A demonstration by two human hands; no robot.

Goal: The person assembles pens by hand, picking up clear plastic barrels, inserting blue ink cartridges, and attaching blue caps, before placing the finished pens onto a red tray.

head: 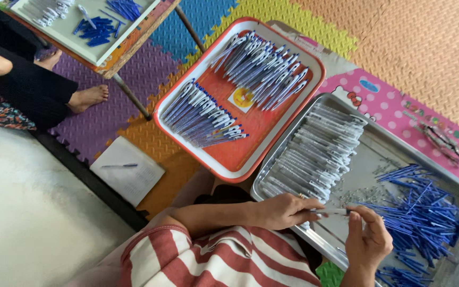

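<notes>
Left hand (285,211) and right hand (366,239) pinching one pen barrel (331,211) between them, metal tray (378,146) beneath, blue refills (426,212) beside right hand, orange tray (240,159) beyond left hand, foam mat floor (426,48).

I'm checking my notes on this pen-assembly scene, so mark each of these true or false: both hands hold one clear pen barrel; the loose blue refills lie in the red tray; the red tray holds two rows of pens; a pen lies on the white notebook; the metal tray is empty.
1. Both hands hold one clear plastic pen barrel. True: left hand and right hand each pinch an end.
2. The loose blue refills lie in the red plastic tray. False: they lie in the rectangular metal tray.
3. The red tray holds two rows of pens. True.
4. A pen lies on the white notebook. True.
5. The metal tray is empty. False: it holds barrels and refills.
</notes>
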